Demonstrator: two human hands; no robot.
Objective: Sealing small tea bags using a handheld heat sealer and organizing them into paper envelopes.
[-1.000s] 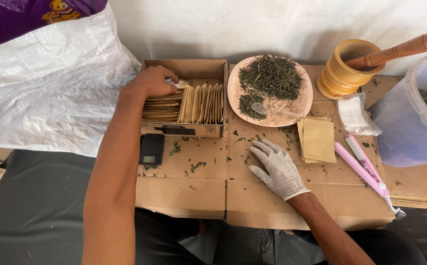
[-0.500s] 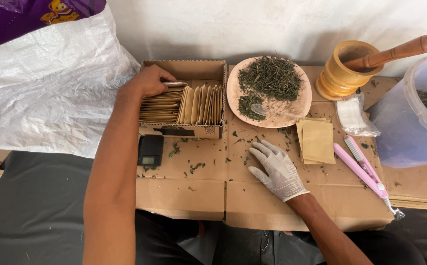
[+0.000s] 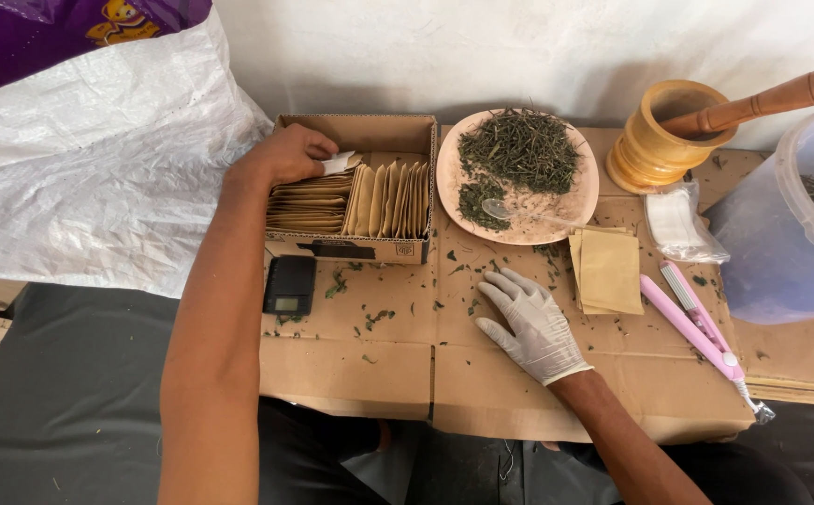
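From the head view, I see my left hand (image 3: 287, 155) in the cardboard box (image 3: 351, 134), its grip pinched on a small white packet (image 3: 338, 164) above the brown envelopes (image 3: 370, 199). My gloved right hand (image 3: 529, 321) lies flat, grip wide, on the cardboard counter (image 3: 388, 360), near the plate (image 3: 454, 173) of dried herbs.

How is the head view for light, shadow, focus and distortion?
Head view: soft, even light with no glare; only faint shadows behind the mortar and plate. The left hand in the cardboard box and the gloved right hand are sharp, with no motion blur. The wide lens slightly bows the edges, as at the plastic tub.
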